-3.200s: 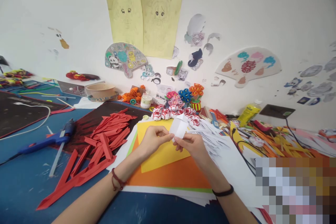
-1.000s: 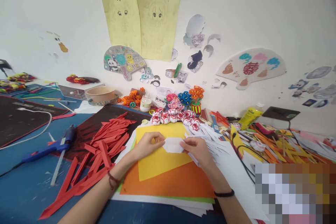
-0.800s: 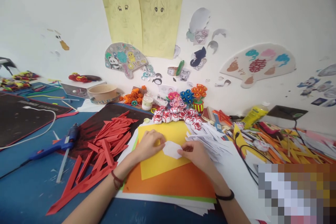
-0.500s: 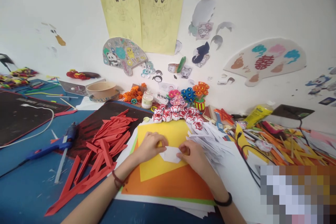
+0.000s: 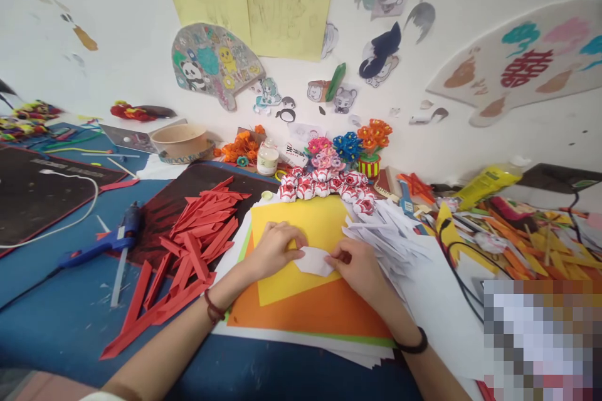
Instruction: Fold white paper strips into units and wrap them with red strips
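A small folded piece of white paper (image 5: 314, 261) is held between my two hands over a yellow sheet (image 5: 282, 282). My left hand (image 5: 277, 250) pinches its left end between thumb and fingers. Its right end is gripped by my right hand (image 5: 357, 264), whose fingers are curled in. Under the yellow sheet lies an orange sheet (image 5: 310, 316), on a stack of green and white paper. Folded red paper strips (image 5: 197, 232) are heaped to the left, and folded white strips (image 5: 390, 238) lie just right of my right hand.
A blue glue gun (image 5: 106, 244) with its cable lies at the left. Red-and-white paper pieces (image 5: 322, 185), a jar (image 5: 268, 158) and small flowers (image 5: 348, 149) stand behind the stack. A round bowl (image 5: 179, 140) is at the back left. Black cables (image 5: 454, 263) run at the right.
The view has shifted, and the wall items sit higher in it. The white paper now looks narrower and more curved, with both hands still holding its ends.
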A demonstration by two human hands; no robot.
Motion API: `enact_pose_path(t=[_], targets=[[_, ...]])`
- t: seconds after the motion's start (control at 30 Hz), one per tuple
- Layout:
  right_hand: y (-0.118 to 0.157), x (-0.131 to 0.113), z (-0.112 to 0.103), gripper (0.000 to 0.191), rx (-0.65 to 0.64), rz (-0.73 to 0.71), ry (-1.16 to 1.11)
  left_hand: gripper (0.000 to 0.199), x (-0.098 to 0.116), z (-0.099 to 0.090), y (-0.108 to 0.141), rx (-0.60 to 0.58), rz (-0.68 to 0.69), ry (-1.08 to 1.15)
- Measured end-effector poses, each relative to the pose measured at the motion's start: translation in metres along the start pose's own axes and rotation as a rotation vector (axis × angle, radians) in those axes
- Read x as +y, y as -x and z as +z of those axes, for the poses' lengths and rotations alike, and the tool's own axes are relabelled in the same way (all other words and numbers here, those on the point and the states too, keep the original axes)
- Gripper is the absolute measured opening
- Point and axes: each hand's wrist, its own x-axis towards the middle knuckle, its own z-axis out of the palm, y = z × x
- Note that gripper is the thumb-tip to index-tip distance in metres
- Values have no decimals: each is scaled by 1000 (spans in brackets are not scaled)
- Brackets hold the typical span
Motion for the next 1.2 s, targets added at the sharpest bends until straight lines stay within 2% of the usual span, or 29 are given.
enact_pose_path(t=[0.07,0.2,0.4,0.5,0.67,1.0,1.2], targets=[[0,1,0,17,-14,-22,11,7,1,1,0,10,-8,0],[0,2,0,2,-21,-81,-27,5,4,3,3,40,45,-32],[3,4,1,10,28,-100,-84,23,1,7,5,61,160,-83],[3,7,2,9,58,-159,-78,27,-1,9,6,81,202,-117],[5,11,4,17,96,-271,-39,25,-3,10,8,113,249,-164],[8,15,5,25,106,-517,158,28,-3,7,11,74,378,-274],[8,9,1,27,125,-568,237,26,1,7,12,70,398,-308]])
